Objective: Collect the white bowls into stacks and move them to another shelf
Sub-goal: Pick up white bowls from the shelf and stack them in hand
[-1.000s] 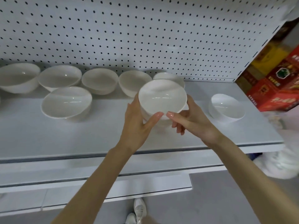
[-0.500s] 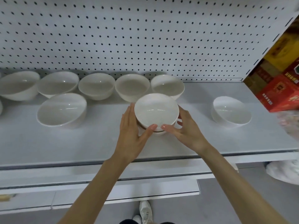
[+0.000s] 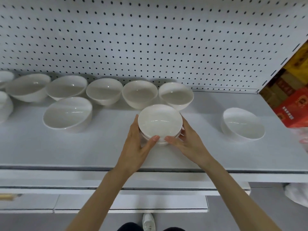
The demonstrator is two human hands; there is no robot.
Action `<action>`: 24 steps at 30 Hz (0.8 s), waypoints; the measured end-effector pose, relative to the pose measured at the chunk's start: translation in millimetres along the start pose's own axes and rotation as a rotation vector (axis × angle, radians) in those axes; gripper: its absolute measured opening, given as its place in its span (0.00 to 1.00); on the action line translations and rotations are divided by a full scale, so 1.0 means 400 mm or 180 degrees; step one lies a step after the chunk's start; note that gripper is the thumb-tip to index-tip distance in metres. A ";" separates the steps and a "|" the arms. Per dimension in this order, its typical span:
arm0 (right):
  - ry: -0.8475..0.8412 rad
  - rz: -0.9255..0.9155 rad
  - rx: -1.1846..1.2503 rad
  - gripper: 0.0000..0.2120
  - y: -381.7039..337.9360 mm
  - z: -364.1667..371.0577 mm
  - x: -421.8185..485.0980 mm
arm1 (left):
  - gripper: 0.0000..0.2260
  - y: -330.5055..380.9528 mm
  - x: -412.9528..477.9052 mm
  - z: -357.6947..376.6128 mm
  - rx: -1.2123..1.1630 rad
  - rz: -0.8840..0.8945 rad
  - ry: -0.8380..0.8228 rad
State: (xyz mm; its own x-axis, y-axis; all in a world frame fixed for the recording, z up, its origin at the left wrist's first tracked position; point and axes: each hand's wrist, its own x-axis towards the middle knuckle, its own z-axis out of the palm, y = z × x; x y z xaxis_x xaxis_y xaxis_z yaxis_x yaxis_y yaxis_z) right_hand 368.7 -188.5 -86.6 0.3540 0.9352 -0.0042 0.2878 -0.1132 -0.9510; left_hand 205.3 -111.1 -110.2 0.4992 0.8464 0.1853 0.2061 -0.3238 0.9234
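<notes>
A small stack of white bowls stands on the grey shelf, just in front of the back row. My left hand grips the stack's left side and my right hand grips its right side, both thumbs on the near rim. Behind it several white bowls line the pegboard, the nearest being one at the back right and one at the back left. A lone bowl lies tilted at the left front. Another single bowl sits to the right.
A white pegboard closes the back of the shelf. Red and yellow boxes stand beyond the shelf's right end. More bowls reach the left edge. A lower shelf ledge juts out below, with my shoe on the floor.
The bowl held in both hands came down from above the shelf onto another bowl, forming a stack on the shelf. Both hands stay around it.
</notes>
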 end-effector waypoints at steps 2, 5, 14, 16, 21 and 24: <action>-0.0124 -0.0005 0.0021 0.42 0.012 -0.005 0.004 | 0.38 -0.003 -0.001 0.001 -0.0052 0.0009 0.0016; -0.0260 0.0072 0.0069 0.56 0.029 -0.011 0.012 | 0.40 -0.012 0.001 0.006 -0.0142 0.0038 0.0052; -0.0169 -0.0225 0.0178 0.48 0.028 0.017 0.026 | 0.39 -0.020 -0.025 -0.012 -0.0373 0.0036 0.0354; -0.0284 -0.0303 0.0218 0.43 0.013 0.045 0.033 | 0.41 -0.027 -0.039 -0.041 -0.0312 0.0012 0.0510; -0.0501 -0.0343 0.0373 0.42 -0.028 0.135 0.056 | 0.40 -0.033 -0.071 -0.129 -0.0134 -0.0011 0.0897; -0.0622 -0.0342 0.0400 0.44 -0.038 0.180 0.060 | 0.36 -0.041 -0.090 -0.167 -0.0165 -0.0008 0.1025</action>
State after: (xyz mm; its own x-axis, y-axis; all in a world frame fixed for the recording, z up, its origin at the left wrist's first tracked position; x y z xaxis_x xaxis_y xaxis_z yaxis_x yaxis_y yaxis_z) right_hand 308.7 -140.1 -94.5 0.1452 0.9881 0.0511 0.1973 0.0216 -0.9801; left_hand 127.7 -107.8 -109.6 0.2053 0.9401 0.2721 0.1599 -0.3065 0.9384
